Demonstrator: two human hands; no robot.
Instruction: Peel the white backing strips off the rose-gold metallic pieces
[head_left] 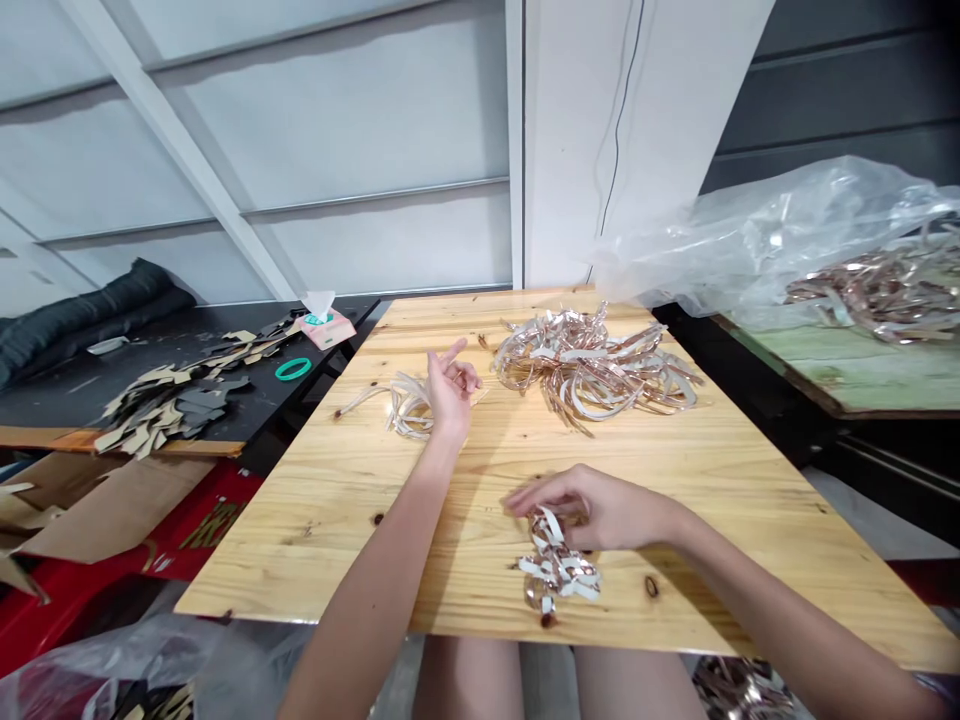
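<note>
My left hand (452, 392) is raised over the table, palm partly up, with the index finger stretched out and the other fingers loosely curled. I see nothing clearly held in it. Just left of it, partly behind the hand, lies a loose bundle of thin whitish strips (409, 408). Near the front edge, my right hand (604, 508) curves its fingers and thumb around the upper end of a small bunch of shiny rose-gold and white strips (559, 572); its lower end rests on the wood. Farther back lies a large tangled heap of similar strips (592, 365).
The wooden table (315, 540) has a dark table (45, 385) at its left with dark and beige scraps (169, 400), a green ring (292, 369) and a tissue box (328, 325). On the right, a clear plastic bag (750, 250) holds more rose-gold strips.
</note>
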